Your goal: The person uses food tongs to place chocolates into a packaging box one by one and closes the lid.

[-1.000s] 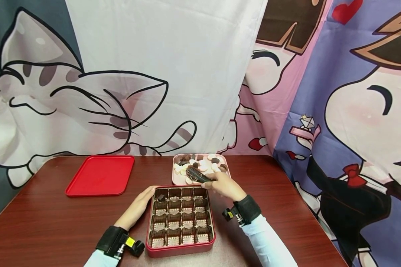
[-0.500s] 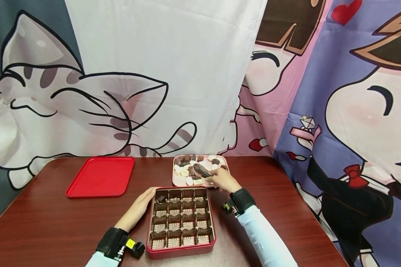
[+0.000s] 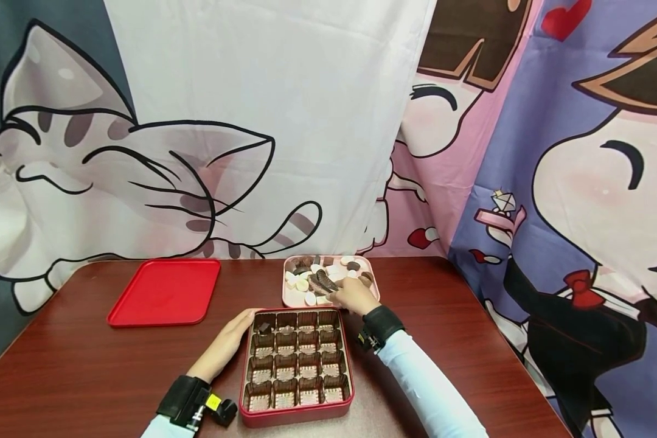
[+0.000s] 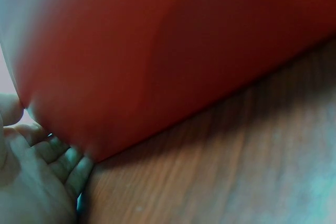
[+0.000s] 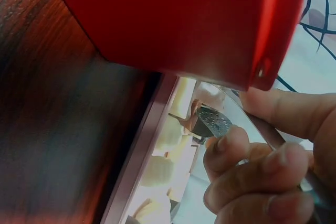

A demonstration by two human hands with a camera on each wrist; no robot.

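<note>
My left hand [image 3: 225, 345] rests along the far left corner of a red box [image 3: 295, 416], its fingers touching the side. Inside the box is a brown divided insert [image 3: 308, 338]; a dark chocolate [image 3: 264, 328] sits in its back left compartment. My right hand [image 3: 356, 295] holds a pair of dark tongs [image 3: 324, 281] over a pink tray [image 3: 291, 300] of light and dark chocolates [image 3: 302, 284]. In the right wrist view the perforated tip [image 5: 212, 121] of the tongs is down among the pieces; whether it grips one, I cannot tell.
A red flat tray [image 3: 164, 293] lies at the back left of the brown table [image 3: 159, 359]. Behind the table hangs a cartoon-printed curtain [image 3: 285, 91]. The pink tray stands just beyond the box's far edge.
My right hand has moved forward and left, lowering the tongs into the chocolates on the pink tray. My left hand and the box stay where they were.
</note>
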